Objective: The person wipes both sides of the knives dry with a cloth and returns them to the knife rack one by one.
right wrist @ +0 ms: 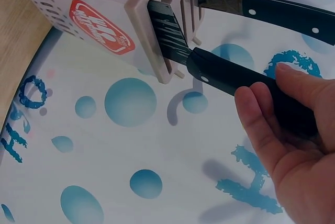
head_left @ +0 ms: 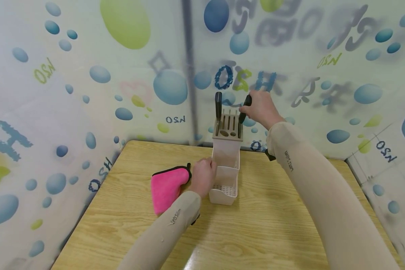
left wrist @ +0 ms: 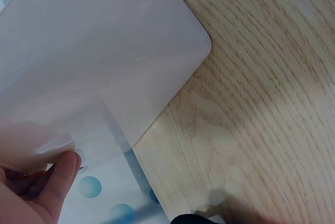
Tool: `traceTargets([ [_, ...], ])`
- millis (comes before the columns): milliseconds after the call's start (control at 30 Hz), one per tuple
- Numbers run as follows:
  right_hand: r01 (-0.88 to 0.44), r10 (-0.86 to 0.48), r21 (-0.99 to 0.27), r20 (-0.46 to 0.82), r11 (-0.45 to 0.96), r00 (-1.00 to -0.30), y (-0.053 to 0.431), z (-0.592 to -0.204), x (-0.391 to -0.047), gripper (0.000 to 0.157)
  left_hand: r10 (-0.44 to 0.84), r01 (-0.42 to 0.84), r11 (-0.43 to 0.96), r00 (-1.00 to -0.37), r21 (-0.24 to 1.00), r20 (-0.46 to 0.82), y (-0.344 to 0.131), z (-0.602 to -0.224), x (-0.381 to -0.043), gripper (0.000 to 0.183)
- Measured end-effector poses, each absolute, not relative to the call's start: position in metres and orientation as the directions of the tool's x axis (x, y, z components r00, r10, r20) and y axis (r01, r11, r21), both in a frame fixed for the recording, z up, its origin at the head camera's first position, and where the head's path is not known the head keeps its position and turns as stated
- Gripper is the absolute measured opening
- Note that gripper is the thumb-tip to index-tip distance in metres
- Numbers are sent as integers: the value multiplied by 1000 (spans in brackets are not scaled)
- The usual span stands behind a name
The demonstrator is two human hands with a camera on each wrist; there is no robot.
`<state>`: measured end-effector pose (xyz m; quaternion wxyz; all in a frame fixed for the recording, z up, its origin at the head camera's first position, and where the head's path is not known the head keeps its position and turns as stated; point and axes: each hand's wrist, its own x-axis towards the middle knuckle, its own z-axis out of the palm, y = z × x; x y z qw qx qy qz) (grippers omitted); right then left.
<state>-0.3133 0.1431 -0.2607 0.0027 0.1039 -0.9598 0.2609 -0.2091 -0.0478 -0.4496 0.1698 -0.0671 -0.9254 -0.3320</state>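
A pale plastic knife holder (head_left: 225,152) with a brown slotted top (head_left: 227,133) stands on the table against the back wall. My left hand (head_left: 203,176) grips its left side; in the left wrist view the fingertips (left wrist: 67,167) curl at the holder's edge. My right hand (head_left: 261,107) holds a knife by its black handle (right wrist: 225,72), thumb and fingers around it. Its dark, streaked blade (right wrist: 168,33) is partly in the slot at the right end of the top. Another black-handled knife (head_left: 218,105) stands upright in the leftmost slot.
A pink cloth (head_left: 167,187) with black edging lies on the wooden table (head_left: 276,213), left of the holder and beside my left hand. Patterned sheeting (head_left: 170,88) with blue and green spots rises behind the table and along both sides.
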Motion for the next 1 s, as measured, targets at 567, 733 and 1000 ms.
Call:
traceTargets([
  [567, -160, -173, -499, 21, 852, -985, 142, -270, -318, 30, -1, 194, 779, -950, 596, 311, -48, -449, -210, 42],
  [733, -154, -170, -495, 13, 855, -985, 139, -272, -320, 30, -4, 195, 779, -949, 596, 316, -48, -449, -210, 42],
  [1000, -145, -169, -499, -4, 855, -986, 136, -274, -321, 27, -2, 195, 778, -950, 597, 312, -48, -448, -209, 43],
])
